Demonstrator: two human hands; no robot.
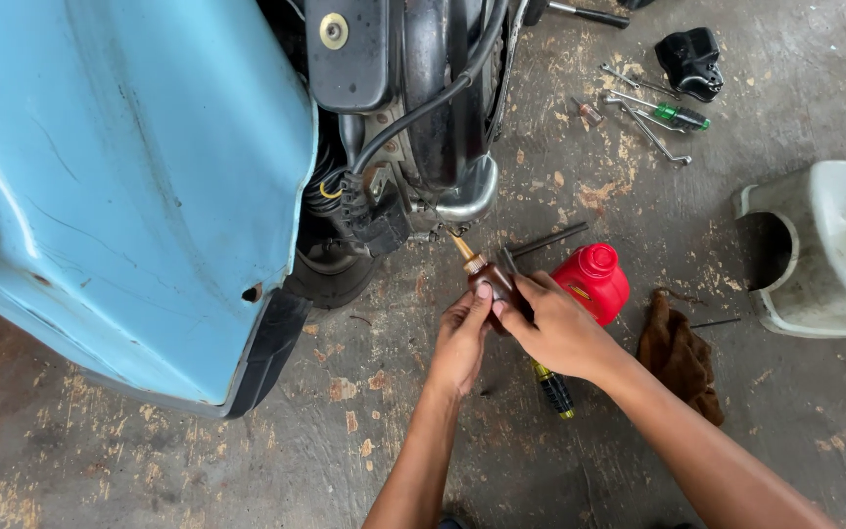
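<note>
Both my hands hold a small dark brown bottle (489,275) with a pointed gold nozzle aimed up and left at the underside of a scooter's engine (443,147). My left hand (462,338) grips the bottle from below. My right hand (552,323) wraps it from the right, fingers over its body. The nozzle tip sits just below a chrome part (467,196) of the engine. The scooter's light blue body panel (119,176) fills the left of the view.
A red plastic can (594,279) stands behind my right hand, a brown rag (680,358) beside it. A yellow-black screwdriver (552,389) lies under my wrist. Wrenches and a green-handled screwdriver (673,116) lie at the top right, near a black part (690,61). A white stool (824,245) stands at the right.
</note>
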